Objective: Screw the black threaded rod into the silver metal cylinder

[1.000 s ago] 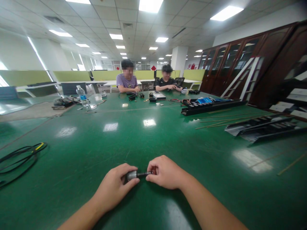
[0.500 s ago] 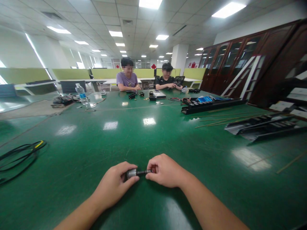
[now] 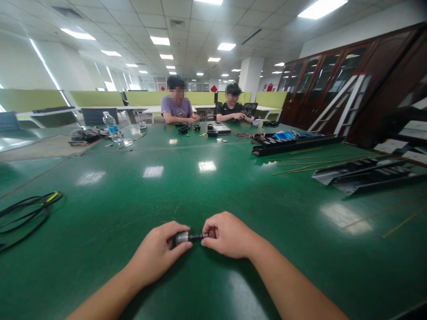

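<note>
My left hand [image 3: 158, 249] is closed around a short silver metal cylinder [image 3: 182, 238], thumb on the near side and index finger on the far side. From the cylinder's right end a thin dark shaft [image 3: 196, 237] points toward my right hand [image 3: 227, 236]. The thumb and fingers of that hand pinch the shaft's far tip. Both hands are low over the green table [image 3: 187, 195], with the part lying level between them. My left palm covers the cylinder's left end, and my right fingers partly hide the tip.
Coiled black cable [image 3: 30, 209] lies at the left. Black metal channels [image 3: 363, 175] and thin rods [image 3: 300, 170] are on the right. Farther back stand a plastic bottle [image 3: 111, 124] and small black parts [image 3: 211, 131]. Two people [image 3: 176, 104] sit across the table.
The camera view has tipped slightly, so the table and both hands sit a little higher in the picture. Each hand keeps its hold on the part.
</note>
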Action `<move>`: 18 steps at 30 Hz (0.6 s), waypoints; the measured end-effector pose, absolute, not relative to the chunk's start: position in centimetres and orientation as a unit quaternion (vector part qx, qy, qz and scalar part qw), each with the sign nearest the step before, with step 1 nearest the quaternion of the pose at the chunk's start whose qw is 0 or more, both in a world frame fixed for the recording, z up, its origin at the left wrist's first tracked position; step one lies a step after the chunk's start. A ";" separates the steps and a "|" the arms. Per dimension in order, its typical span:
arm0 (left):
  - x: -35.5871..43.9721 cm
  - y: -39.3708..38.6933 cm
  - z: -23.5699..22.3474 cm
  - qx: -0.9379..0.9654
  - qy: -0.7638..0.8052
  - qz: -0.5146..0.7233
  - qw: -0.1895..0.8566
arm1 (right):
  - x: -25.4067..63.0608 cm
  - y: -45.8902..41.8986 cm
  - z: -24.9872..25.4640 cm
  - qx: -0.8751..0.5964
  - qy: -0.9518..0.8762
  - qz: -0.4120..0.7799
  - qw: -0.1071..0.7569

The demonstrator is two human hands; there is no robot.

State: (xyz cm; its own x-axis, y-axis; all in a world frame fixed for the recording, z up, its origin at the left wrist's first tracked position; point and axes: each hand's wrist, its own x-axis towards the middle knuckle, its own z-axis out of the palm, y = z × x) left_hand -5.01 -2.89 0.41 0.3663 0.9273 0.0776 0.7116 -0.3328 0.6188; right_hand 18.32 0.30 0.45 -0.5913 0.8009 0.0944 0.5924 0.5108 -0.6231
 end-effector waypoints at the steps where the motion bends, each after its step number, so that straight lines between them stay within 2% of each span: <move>1: -5.0 -2.9 0.4 0.788 0.520 0.214 0.251 | 18.3 0.3 0.5 -0.411 -0.849 0.273 0.189; 18: -5.0 -2.9 0.7 0.797 0.510 0.203 0.252 | 18.2 0.3 0.9 -0.410 -0.856 0.266 0.169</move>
